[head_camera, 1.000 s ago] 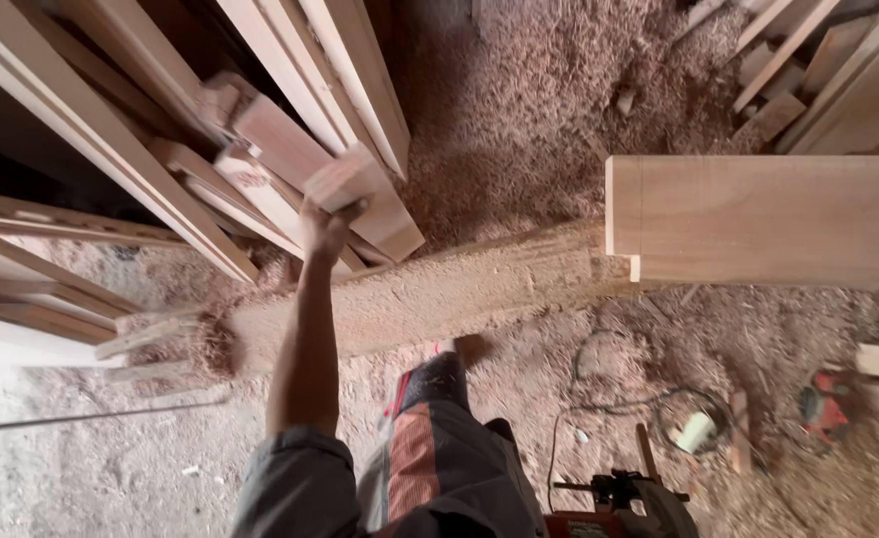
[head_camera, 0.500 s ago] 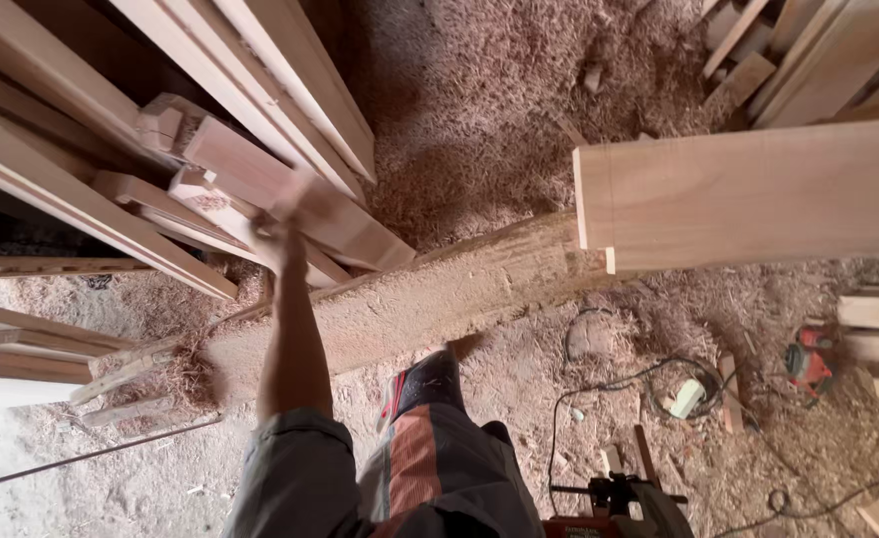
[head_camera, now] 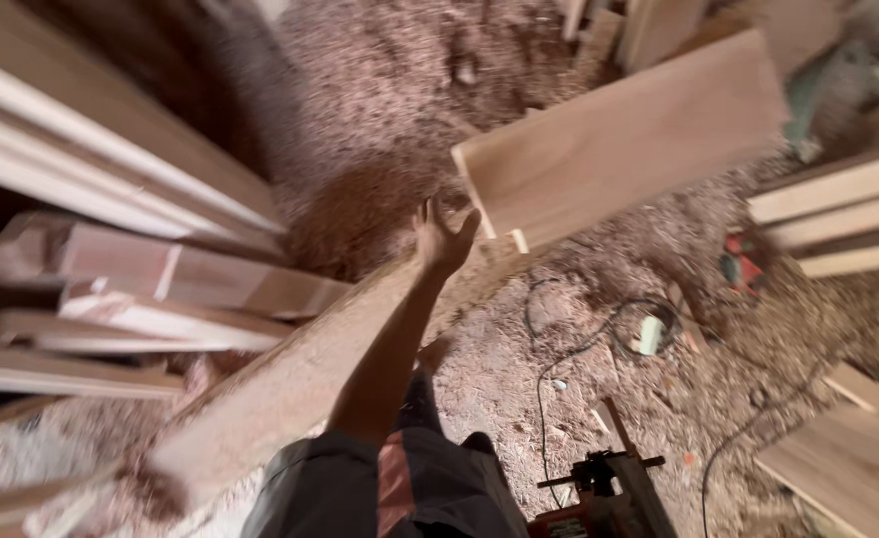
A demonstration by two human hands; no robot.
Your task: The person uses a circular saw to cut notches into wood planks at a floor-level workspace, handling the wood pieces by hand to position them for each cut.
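Observation:
My left hand (head_camera: 444, 237) is stretched out in front of me, fingers spread, with nothing in it. It hovers over the upper end of a long beam coated in sawdust (head_camera: 290, 384) that runs diagonally across the floor. Just right of the fingertips lies the near end of a wide pale board (head_camera: 619, 139). The hand touches neither, as far as I can tell. Short reddish boards (head_camera: 190, 279) lie to the left of my arm. My right hand is out of view.
Long pale planks (head_camera: 111, 159) lean in a stack at the left. More planks (head_camera: 838, 209) lie at the right, and a flat board (head_camera: 858, 468) at the lower right. A power tool (head_camera: 599, 488), a black cable (head_camera: 559, 349) and a red tool (head_camera: 743, 264) lie on the sawdust-covered floor.
My left hand has left the short boards on the left pile and swung right, open, toward the wide pale board. The view has turned with it.

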